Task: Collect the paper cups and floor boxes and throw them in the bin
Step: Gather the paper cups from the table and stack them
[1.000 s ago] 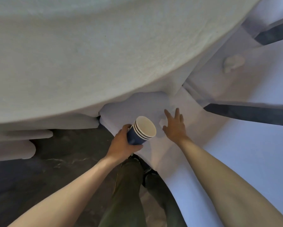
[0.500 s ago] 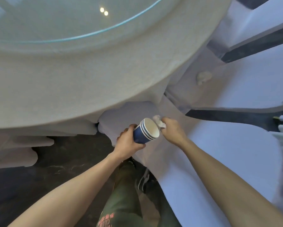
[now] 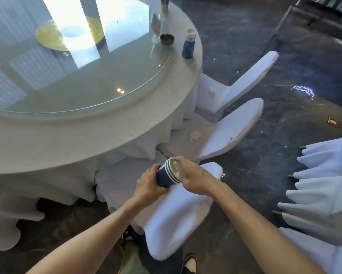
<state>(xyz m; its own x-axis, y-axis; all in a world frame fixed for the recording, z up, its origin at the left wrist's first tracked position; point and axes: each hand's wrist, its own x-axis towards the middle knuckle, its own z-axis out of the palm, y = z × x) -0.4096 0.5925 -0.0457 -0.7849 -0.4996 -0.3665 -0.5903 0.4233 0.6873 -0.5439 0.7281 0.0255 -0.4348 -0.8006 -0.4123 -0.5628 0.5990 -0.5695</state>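
Table: a round table (image 3: 110,135) fills the left and far side, draped in a pale cloth that hangs in folds to the floor, with a glass turntable (image 3: 87,76) on top that reflects the windows.
On the table: a gold disc (image 3: 47,36) at the far left; a glass (image 3: 156,26), a small dark dish (image 3: 167,39) and a stack of blue cups (image 3: 188,44) stand near the far right edge.
Room: dark glossy marble floor (image 3: 285,135); white-covered chairs (image 3: 231,127) ring the table, and more white chair covers (image 3: 324,184) stand at the right.
Chair seats: a crumpled pale scrap (image 3: 195,135) lies on one seat.
Floor: a small box-like thing (image 3: 332,122) lies far right, too small to tell.
Paper cups (image 3: 169,173): nested, dark blue with white rims, tilted with the mouth to the right, held over the near chair (image 3: 176,214).
Left hand (image 3: 148,184): grip wrapped round the cups' blue side.
Right hand (image 3: 194,177): at the cups' mouth, fingers (image 3: 179,161) curled over the rim; whether it pinches anything I cannot tell.
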